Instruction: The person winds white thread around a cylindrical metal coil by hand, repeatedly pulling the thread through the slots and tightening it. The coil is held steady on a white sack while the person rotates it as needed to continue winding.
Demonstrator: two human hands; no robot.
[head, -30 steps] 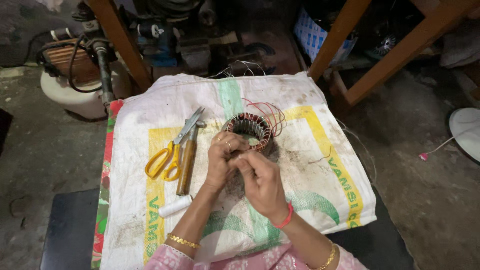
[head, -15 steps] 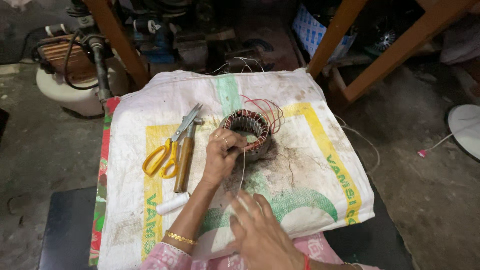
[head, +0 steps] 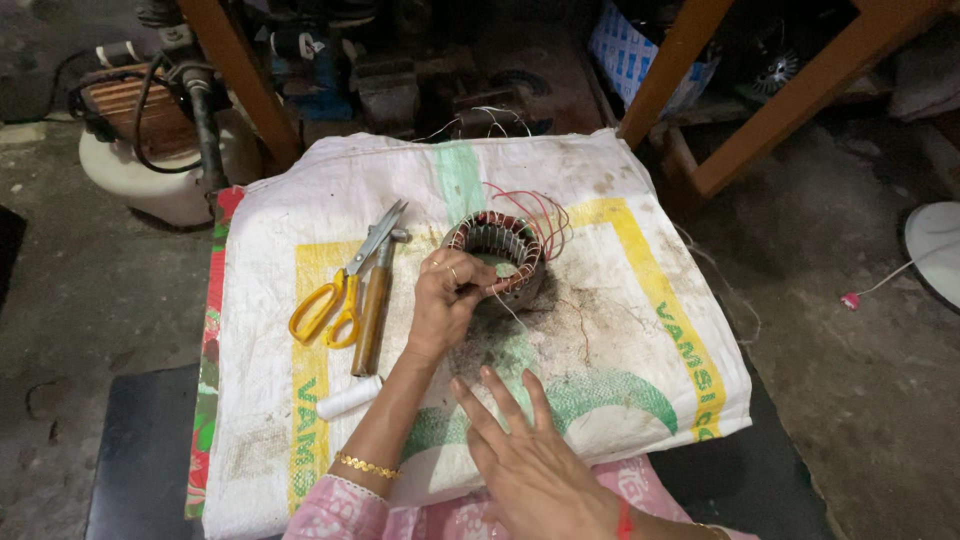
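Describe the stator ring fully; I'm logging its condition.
The stator is a round metal ring with slotted inner teeth and reddish copper windings around its top edge. Loose red wires arc off its right side. It lies flat, opening upward, on a dirty white sack. The left hand grips its near rim, pinching a thin thread.

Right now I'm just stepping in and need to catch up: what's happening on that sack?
A person sits over a white woven sack spread as a work surface. The left hand grips the near rim of a round motor stator wound with copper wire, with loose red wires looping off its far side. The right hand is open, fingers spread, low over the sack and holding nothing. Yellow-handled scissors, a wooden-handled tool and a small white roll lie untouched to the left.
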